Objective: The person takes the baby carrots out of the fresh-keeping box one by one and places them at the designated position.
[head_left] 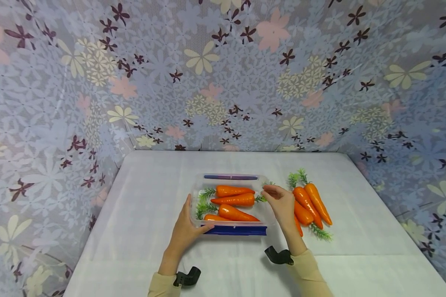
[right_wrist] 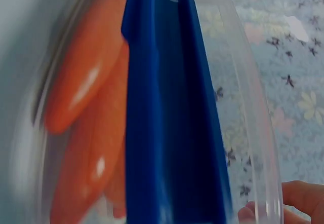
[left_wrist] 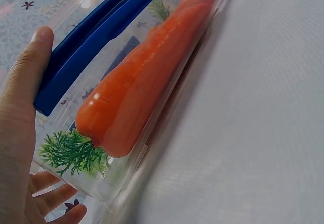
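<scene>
A clear plastic box (head_left: 195, 194) with blue latches (head_left: 234, 230) stands on the table, holding several orange carrots (head_left: 236, 200) with feathery green tops. My left hand (head_left: 186, 226) grips its near left corner; in the left wrist view the thumb (left_wrist: 35, 62) lies beside the blue latch and the fingers (left_wrist: 58, 198) reach around the end wall. Over the right end of the box is my right hand (head_left: 281, 202), fingertips by a carrot's green top (head_left: 260, 198). In the right wrist view, its thumb and finger (right_wrist: 304, 196) are apart near the rim, partly cut off by the frame.
To the right of the box, several more carrots (head_left: 317, 202) lie loose in a pile, some partly hidden behind my right hand and forearm. A white cloth covers the table (head_left: 152, 173). Flower-patterned fabric (head_left: 223, 82) stands behind and at both sides.
</scene>
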`<state>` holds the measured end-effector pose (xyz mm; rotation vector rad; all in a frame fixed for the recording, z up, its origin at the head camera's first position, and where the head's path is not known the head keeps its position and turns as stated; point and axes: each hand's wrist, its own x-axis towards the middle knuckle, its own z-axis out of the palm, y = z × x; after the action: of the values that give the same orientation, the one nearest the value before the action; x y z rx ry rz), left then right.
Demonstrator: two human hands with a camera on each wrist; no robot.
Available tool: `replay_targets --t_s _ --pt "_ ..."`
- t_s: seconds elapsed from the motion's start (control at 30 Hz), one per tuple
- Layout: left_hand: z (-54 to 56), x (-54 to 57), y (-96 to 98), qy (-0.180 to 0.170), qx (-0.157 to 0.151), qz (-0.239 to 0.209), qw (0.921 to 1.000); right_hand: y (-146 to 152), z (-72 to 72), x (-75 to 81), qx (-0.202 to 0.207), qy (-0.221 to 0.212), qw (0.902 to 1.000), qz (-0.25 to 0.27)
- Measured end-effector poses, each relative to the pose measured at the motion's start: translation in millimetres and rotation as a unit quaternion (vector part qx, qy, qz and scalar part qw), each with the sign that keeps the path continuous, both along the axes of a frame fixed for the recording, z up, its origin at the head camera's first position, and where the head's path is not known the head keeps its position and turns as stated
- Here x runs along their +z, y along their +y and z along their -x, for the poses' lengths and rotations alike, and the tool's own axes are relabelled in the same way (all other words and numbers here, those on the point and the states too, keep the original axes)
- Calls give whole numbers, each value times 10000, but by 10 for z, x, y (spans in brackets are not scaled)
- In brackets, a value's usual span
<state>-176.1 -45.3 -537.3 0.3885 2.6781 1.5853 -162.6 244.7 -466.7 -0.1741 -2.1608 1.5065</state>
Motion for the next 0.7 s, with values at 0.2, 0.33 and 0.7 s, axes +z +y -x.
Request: replay_targets --t_s 0.2,0.33,0.7 --pt "-4 7 -7 -74 17 -10 10000 -185 24 28 623 -345 9975 -15" --pt "-8 11 0 -109 33 -10 9999 -321 -25 176 1121 -615 9915 -235" --pt "-18 37 -7 49 -6 39 10000 -292 106 -92 1900 -1223 9686 -1034"
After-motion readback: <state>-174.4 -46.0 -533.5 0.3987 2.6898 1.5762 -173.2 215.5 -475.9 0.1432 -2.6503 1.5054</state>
